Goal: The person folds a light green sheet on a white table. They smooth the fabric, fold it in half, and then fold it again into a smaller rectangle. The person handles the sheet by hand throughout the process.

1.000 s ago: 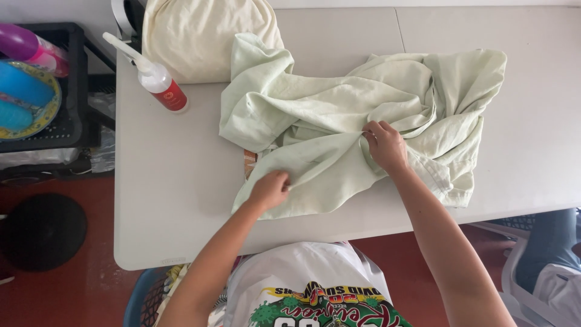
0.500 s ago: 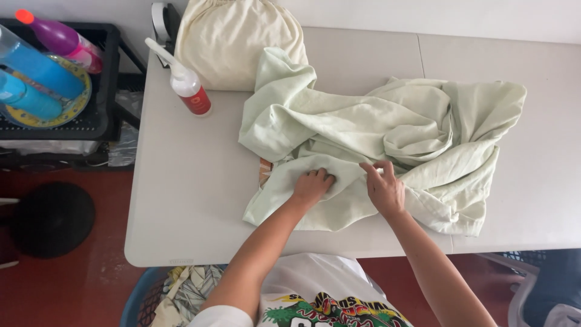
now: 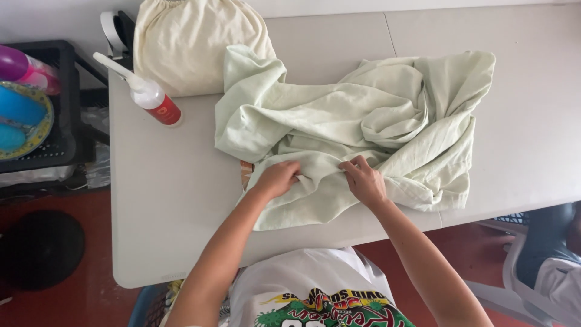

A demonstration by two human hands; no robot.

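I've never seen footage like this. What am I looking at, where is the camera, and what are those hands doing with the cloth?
There is no machine here: the camera sits on a person's head and looks down at their own two bare hands. A white table carries a crumpled pale green garment, a spray bottle with a red label, and a cream cloth bag at the far edge. The left hand and the right hand both rest on the garment's near part, fingers curled into the fabric and gripping it. To the left stands a black rack with colourful dishes.
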